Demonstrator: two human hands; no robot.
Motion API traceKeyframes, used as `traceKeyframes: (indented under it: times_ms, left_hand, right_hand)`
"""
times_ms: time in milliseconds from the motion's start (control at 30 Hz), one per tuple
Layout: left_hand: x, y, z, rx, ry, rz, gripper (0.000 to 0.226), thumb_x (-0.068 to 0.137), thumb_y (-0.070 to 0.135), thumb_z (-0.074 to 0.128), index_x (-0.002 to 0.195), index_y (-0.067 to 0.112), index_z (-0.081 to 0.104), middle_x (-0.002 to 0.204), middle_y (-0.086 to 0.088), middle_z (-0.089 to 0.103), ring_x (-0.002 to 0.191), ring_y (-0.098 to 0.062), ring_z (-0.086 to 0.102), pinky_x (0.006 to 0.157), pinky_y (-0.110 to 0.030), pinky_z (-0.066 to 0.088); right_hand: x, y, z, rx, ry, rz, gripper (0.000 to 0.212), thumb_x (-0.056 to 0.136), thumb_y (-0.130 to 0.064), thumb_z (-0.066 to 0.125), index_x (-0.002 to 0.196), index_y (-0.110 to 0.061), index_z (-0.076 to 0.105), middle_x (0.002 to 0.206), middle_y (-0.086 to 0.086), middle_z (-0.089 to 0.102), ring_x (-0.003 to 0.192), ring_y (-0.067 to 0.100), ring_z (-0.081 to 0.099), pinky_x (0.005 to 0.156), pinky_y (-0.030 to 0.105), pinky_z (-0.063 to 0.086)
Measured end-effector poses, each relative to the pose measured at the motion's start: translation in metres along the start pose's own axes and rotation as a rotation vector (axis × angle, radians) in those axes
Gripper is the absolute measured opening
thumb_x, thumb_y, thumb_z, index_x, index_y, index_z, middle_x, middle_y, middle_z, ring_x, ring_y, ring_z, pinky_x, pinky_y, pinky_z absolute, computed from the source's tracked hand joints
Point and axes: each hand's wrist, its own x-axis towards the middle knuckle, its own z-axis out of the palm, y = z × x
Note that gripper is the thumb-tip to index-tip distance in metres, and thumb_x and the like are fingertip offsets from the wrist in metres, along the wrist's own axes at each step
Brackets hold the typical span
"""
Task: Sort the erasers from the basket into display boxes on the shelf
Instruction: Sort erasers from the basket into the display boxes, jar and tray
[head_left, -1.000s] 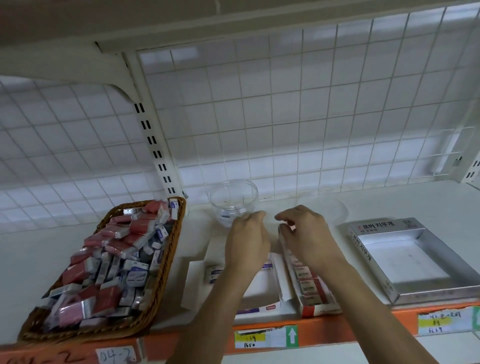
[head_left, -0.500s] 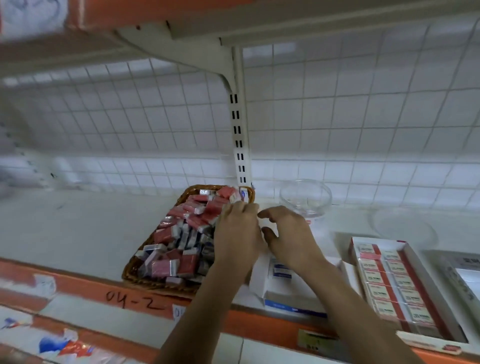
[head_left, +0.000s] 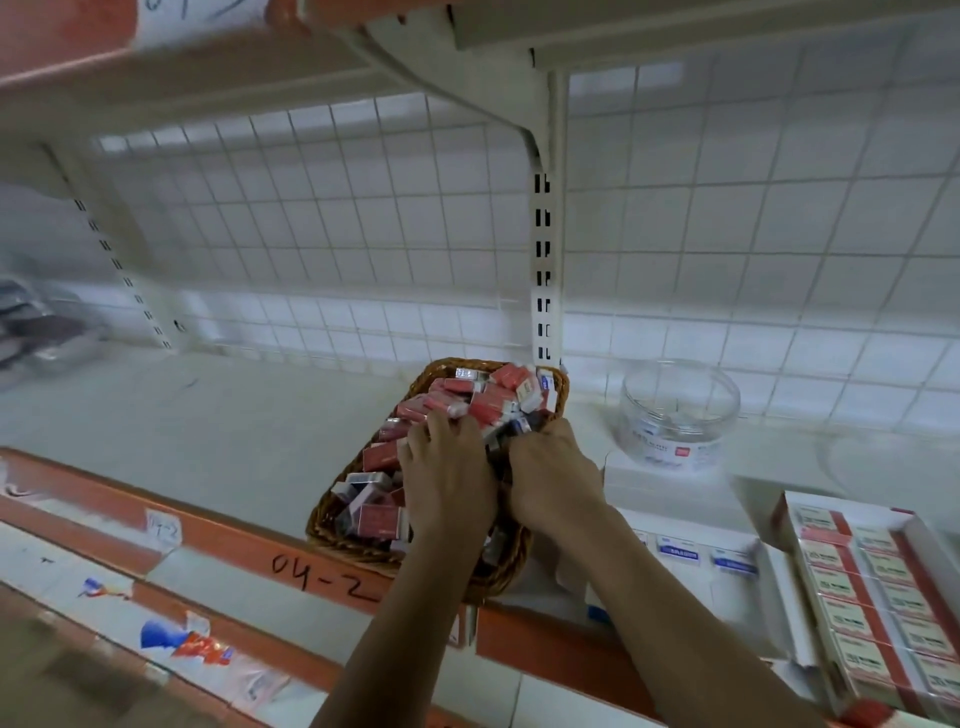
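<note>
Left hand (head_left: 448, 467), right hand (head_left: 551, 480) lie on erasers (head_left: 475, 397) in basket (head_left: 332, 527) (seemingly digging; grip unclear).

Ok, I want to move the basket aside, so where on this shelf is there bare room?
The widest bare patch is the shelf left of the basket, back to the wire grid. Right of the basket it is crowded: the clear jar, the white box and the red-edged box sit close. The left hand and right hand fill the basket's middle.
</note>
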Motion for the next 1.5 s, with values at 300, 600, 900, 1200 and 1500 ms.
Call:
traceKeyframes:
  times_ms: [300, 600, 900, 1200, 1500]
  left_hand:
    - [0.001, -0.008, 0.009, -0.223, 0.104, 0.071, 0.033, 0.096, 0.027, 0.047, 0.128, 0.017, 0.043, 0.132, -0.004, 0.046, 0.121, -0.02, 0.039, 0.102, -0.028, 0.032]
    - [0.001, 0.008, -0.003, -0.602, 0.21, 0.097, 0.026, 0.1, 0.028, 0.043, 0.11, 0.009, 0.058, 0.067, 0.011, 0.051, 0.055, -0.001, 0.047, 0.051, -0.011, 0.038]
    - [-0.012, 0.041, -0.004, -0.984, -0.043, 0.107, 0.025, 0.094, 0.02, 0.056, 0.117, 0.027, 0.059, 0.104, 0.012, 0.067, 0.088, 0.003, 0.061, 0.064, -0.008, 0.043]
    - [-0.021, 0.077, 0.004, -1.033, -0.133, 0.202, 0.022, 0.096, 0.012, 0.049, 0.108, 0.024, 0.063, 0.1, 0.006, 0.067, 0.082, -0.005, 0.066, 0.068, -0.015, 0.052]
    - [-0.028, 0.093, 0.031, -0.857, -0.158, 0.255, 0.026, 0.09, 0.011, 0.056, 0.109, 0.025, 0.065, 0.094, 0.005, 0.071, 0.077, -0.003, 0.065, 0.068, -0.008, 0.046]
  right_hand:
    - [0.009, 0.009, 0.019, 0.054, 0.11, -0.057, 0.032, 0.087, -0.025, 0.059, 0.119, -0.02, 0.055, 0.119, 0.002, 0.048, 0.115, 0.025, 0.032, 0.088, 0.029, 0.038]
    - [-0.004, 0.034, 0.01, 0.499, 0.376, -0.071, 0.019, 0.087, -0.029, 0.062, 0.099, -0.014, 0.06, 0.101, -0.001, 0.045, 0.087, 0.016, 0.058, 0.083, 0.034, 0.052]
    - [-0.026, 0.079, -0.008, 0.574, 0.438, 0.027, 0.008, 0.082, -0.022, 0.069, 0.081, -0.016, 0.063, 0.076, -0.001, 0.063, 0.073, 0.014, 0.057, 0.067, 0.021, 0.044]
    - [-0.058, 0.12, -0.021, 0.44, 0.423, 0.122, 0.019, 0.077, -0.015, 0.074, 0.084, -0.02, 0.057, 0.075, -0.01, 0.057, 0.068, 0.007, 0.052, 0.059, 0.008, 0.036]
    - [-0.078, 0.14, -0.022, 0.07, 0.207, 0.048, 0.021, 0.084, -0.01, 0.055, 0.097, -0.017, 0.07, 0.106, 0.002, 0.064, 0.095, 0.016, 0.057, 0.08, 0.019, 0.041]
